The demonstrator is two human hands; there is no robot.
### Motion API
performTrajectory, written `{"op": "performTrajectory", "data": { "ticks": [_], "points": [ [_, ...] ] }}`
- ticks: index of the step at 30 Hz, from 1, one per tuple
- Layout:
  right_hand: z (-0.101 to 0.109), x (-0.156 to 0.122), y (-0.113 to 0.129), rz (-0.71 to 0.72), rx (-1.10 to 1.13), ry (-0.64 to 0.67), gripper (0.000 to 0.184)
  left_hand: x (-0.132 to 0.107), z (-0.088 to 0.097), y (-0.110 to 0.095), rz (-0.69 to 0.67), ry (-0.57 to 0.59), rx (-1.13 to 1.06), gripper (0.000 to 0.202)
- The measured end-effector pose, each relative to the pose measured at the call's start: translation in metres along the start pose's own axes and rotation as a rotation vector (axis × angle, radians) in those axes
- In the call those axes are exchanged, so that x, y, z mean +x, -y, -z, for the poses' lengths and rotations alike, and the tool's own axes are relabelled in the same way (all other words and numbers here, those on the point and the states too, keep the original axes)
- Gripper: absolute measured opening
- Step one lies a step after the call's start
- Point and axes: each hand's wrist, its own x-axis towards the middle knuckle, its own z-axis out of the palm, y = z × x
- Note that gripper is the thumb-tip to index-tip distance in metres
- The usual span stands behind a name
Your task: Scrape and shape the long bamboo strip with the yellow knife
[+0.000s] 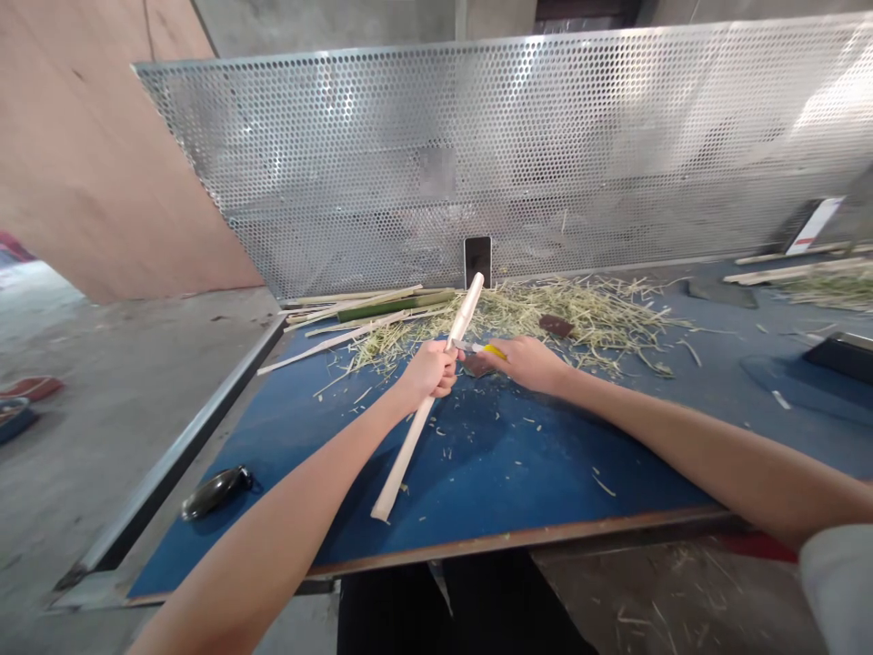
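A pale, peeled bamboo stick slants across the blue table, its lower end near the front edge and its upper end raised toward the back. My left hand is closed around its middle. In my right hand is a yellow-handled utility knife. The knife's blade points left and meets the stick just above my left fingers. Whether it cuts into the surface is too small to tell. Behind my hands spreads a heap of pale green shavings.
Bamboo strips and a green bamboo piece lie at the back left. A phone leans against the perforated metal panel. A dark glossy object rests at the left edge, a black device at the right.
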Motion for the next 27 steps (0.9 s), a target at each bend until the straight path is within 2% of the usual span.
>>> {"op": "performTrajectory", "data": {
  "ticks": [7,15,27],
  "points": [
    [0.007,0.003,-0.004,-0.041,-0.095,-0.038,0.05,0.002,0.001,0.002,0.03,0.044,-0.023,0.021],
    [0.015,0.005,-0.012,-0.023,-0.049,-0.067,0.047,0.003,0.002,0.001,0.049,0.119,-0.054,0.024],
    [0.02,0.009,-0.031,0.01,-0.109,-0.077,0.04,0.002,0.004,0.001,0.066,0.206,-0.05,0.024]
  ]
}}
